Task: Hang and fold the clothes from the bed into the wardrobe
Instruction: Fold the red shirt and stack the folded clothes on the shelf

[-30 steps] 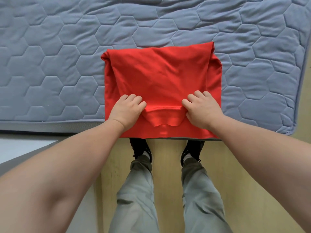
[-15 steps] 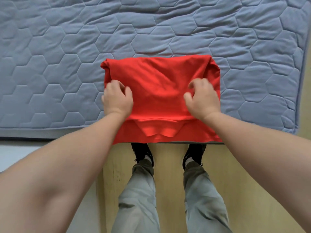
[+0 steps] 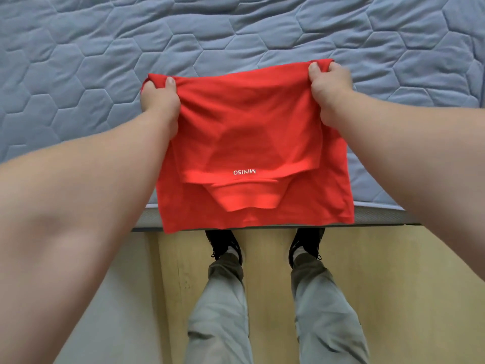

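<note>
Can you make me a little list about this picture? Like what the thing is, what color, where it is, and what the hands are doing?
thing: shirt, partly folded
color: red, with small white MINISO letters seen upside down
where: on the grey quilted mattress, near edge hanging over the side
left hand: grips the shirt's far left corner
right hand: grips the far right corner
underneath: wooden floor, black shoes, grey trousers

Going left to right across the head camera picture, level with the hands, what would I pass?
quilted grey mattress → left hand, gripping a far corner of the shirt → red shirt → right hand, gripping the other far corner → mattress again
</note>
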### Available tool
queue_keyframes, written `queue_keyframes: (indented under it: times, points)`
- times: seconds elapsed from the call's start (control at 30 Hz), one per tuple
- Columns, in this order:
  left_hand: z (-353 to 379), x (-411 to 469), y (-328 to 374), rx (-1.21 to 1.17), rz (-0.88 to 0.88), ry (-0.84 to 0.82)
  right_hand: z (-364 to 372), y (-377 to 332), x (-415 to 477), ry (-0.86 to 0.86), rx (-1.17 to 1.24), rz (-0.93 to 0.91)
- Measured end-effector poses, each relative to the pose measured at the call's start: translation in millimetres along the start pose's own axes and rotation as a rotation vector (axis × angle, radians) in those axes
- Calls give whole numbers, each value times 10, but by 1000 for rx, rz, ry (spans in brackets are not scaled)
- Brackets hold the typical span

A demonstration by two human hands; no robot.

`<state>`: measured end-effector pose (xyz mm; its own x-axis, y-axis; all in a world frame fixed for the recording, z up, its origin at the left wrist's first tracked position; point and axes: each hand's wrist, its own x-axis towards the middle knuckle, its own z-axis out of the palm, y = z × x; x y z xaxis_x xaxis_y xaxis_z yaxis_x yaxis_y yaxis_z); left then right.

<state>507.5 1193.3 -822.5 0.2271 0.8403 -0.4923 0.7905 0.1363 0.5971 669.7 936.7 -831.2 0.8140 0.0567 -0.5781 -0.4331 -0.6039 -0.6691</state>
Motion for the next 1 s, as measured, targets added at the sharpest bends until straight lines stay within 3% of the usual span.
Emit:
queue_keyframes:
  times: [0.17,0.27,0.37,0.57,0.67,0.77,0.87,0.93,1.0]
  points:
    - [73,27,-23,52,64,40,-31,181,19,-8,-109,-74]
    - [51,-87,-210,-27,-37,3,-67,294,-74,-71,-103,-13]
    - [-72,-265,-413,41,-114,10,-118,367,-280,-106,-46,41]
    - [-151,-806,-915,163,-254,63,-161,788,-748,-179,-438,-10]
    - [-100,-1044,-1116,-3,-400,38,-81,948,-881,-135,-469,81]
    - [-60,-1191,-1245,-268,-543,1,-39,1075,-995,-122,-263,198]
    - [-73,-1249,-1231,-556,-660,30,-73,1185,-1060,-88,-343,122]
    - [-84,-1273,-1219,-567,-656,35,-108,1233,-1106,-135,-298,139]
    - [-87,-1295,-1228,-544,-634,-3,-155,1220,-1179,-214,-86,250]
